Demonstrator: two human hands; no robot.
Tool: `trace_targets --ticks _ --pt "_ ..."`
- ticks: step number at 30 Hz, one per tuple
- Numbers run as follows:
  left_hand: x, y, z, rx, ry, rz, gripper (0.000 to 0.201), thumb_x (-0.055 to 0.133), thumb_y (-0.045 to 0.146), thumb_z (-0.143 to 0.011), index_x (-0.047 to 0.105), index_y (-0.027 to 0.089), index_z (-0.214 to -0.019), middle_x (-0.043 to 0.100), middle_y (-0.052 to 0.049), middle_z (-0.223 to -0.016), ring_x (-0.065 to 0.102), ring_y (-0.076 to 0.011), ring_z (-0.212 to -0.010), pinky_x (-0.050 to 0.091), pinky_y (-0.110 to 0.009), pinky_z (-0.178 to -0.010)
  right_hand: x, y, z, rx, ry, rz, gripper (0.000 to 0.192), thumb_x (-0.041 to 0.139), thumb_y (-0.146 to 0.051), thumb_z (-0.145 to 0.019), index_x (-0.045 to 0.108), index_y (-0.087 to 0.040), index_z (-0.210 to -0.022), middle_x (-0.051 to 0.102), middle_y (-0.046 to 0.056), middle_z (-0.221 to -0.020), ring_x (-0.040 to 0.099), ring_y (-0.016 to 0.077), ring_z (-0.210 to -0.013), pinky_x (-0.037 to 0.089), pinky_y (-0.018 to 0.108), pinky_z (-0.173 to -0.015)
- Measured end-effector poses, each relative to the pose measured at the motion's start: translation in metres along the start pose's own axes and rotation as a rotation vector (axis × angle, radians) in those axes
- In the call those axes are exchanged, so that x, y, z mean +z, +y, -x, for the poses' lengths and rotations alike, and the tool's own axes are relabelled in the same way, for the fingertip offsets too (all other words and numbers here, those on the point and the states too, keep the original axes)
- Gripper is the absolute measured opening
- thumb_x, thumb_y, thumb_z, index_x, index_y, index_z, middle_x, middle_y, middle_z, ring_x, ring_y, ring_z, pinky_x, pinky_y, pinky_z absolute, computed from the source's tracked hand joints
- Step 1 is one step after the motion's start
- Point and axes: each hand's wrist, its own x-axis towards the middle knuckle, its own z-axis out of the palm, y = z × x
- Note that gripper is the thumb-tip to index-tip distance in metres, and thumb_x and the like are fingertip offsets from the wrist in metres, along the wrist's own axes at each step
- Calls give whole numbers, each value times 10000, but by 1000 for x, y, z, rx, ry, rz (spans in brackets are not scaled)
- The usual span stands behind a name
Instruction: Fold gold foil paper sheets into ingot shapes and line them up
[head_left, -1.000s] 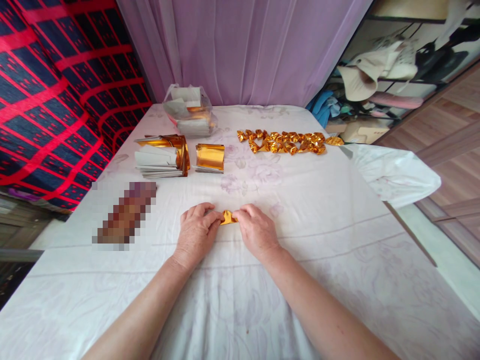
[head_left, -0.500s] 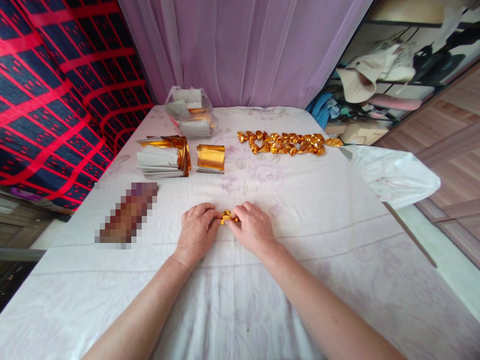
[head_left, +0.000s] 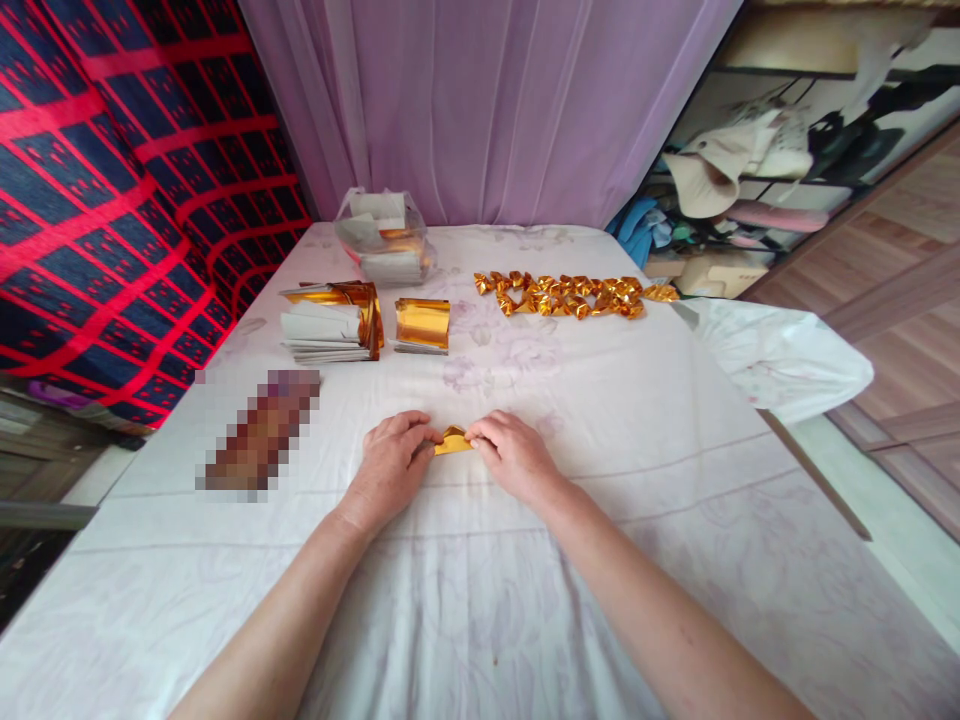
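Note:
Between my two hands is a small folded piece of gold foil paper [head_left: 454, 441], with a raised peak in its middle. My left hand [head_left: 396, 457] pinches its left end, fingers closed. At the right end, the thumb and fingertips of my right hand [head_left: 514, 452] are closed on it too. Beyond my hands lie a small stack of gold foil sheets [head_left: 423, 322] and a larger stack of foil sheets [head_left: 324, 328] showing pale undersides. Several folded gold foil pieces [head_left: 570, 295] sit in rows at the back right.
The table has a pale flowered cloth [head_left: 600, 400]. A clear plastic bag [head_left: 382, 240] with more sheets stands at the back. A blurred-out object [head_left: 259, 435] lies at left. By the right edge hangs a white plastic bag [head_left: 787, 355]; shelves [head_left: 742, 180] stand beyond.
My right hand has shifted slightly to the right, towards the end of the foil piece. More of the foil shows, now flatter along its front with a peak. The camera view has shifted a little.

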Motion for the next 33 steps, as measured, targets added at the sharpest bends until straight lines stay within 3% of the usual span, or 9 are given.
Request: trace_targets --ticks 5,12,22,33 --pt "-3 -3 -2 10 -26 -1 265 520 180 -836 713 269 -994 639 -56 -1194 574 -257 -1131 436 -464 -967 -12 -3 -2 -46 -63 34 226 521 -69 -882 675 -216 -958 646 36 -956 599 161 -894 437 272 -806" --pt "1 -4 -3 8 0 6 262 545 160 -801 708 265 -976 647 -52 -1178 588 -254 -1111 443 -460 -969 -5 -20 -14 -119 33 -116 212 515 -67 -871 656 -219 -914 672 13 -901 613 135 -854 444 235 -766" --pt "3 -11 6 -7 122 12 138 604 188 -780 631 204 -915 610 -104 -1219 570 -280 -1135 449 -471 -980 8 -17 -24 34 -7 -263 144 552 -105 -829 650 -210 -833 678 -33 -780 598 94 -643 428 200 -624" --pt "3 -6 8 -38 131 16 128 634 160 -771 601 201 -888 601 -103 -1228 556 -280 -1147 443 -454 -971 18 -26 -24 114 30 -79 155 732 -213 -732 611 -206 -829 630 -25 -806 565 105 -653 402 234 -638"
